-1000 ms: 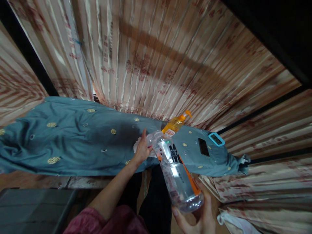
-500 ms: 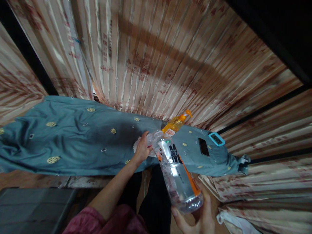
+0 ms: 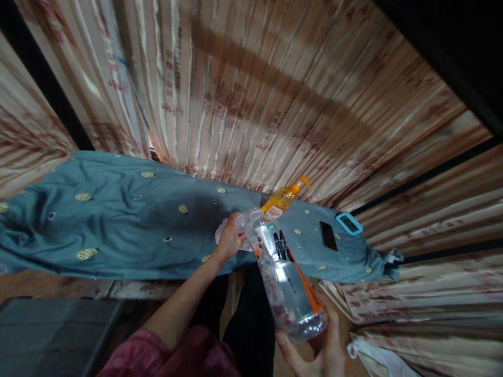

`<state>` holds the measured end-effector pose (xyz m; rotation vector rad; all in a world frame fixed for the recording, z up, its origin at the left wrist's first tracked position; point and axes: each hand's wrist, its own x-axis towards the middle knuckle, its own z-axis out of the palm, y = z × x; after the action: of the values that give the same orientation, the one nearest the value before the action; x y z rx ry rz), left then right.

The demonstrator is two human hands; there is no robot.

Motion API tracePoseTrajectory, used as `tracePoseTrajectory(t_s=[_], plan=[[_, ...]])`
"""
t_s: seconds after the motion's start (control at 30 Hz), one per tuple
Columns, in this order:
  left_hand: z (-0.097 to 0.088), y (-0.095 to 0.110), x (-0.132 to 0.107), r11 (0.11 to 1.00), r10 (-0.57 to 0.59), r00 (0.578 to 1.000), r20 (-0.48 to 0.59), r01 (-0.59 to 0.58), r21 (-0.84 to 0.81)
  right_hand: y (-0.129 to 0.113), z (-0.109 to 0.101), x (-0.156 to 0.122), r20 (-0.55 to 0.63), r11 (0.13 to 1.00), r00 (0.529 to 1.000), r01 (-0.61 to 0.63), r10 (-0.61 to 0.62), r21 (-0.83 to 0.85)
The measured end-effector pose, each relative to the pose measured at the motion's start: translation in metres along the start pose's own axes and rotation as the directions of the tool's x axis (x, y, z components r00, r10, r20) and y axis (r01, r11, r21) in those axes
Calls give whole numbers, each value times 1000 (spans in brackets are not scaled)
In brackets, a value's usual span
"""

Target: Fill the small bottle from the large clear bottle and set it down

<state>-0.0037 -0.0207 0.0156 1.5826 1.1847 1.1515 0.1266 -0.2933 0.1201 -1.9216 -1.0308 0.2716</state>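
Note:
A large clear plastic bottle (image 3: 288,277) with a silver and orange label is held tilted over the front edge of the cloth. My right hand (image 3: 318,351) grips it round its base, thumb and fingers on either side. At the bottle's upper end, my left hand (image 3: 230,238) is closed round a small clear plastic container (image 3: 248,217); whether that is a cup or another bottle I cannot tell. A white crumpled tissue or paper (image 3: 220,230) shows beside my left hand, partly covered by it. Just behind stands an orange pump bottle (image 3: 281,200).
A teal patterned cloth (image 3: 129,225) covers the long narrow table. Towards its right end lie a dark phone (image 3: 328,235) and a blue-framed digital timer (image 3: 349,223). Striped curtains (image 3: 243,94) hang behind and at the right. A grey box (image 3: 51,335) stands at lower left.
Almost nothing differs. Both hands keep their holds, and the view has shifted very slightly.

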Motion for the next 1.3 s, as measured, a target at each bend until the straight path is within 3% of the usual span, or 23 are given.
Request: tracePoseTrajectory(t_s=[0.67,0.9,1.3], plan=[[2,-5,1,999,6,999,-32,-7,-44,-7,-3,2,15,1000,1000,-17,17,-10],[3,-8,2,998,42,998,-46,-45,-51,-8,-2,2,22,996,999,-49,48,74],[4,-10,3,993,24,998,-53,-30,-115,-8,-3,2,17,999,999,-44,44,17]])
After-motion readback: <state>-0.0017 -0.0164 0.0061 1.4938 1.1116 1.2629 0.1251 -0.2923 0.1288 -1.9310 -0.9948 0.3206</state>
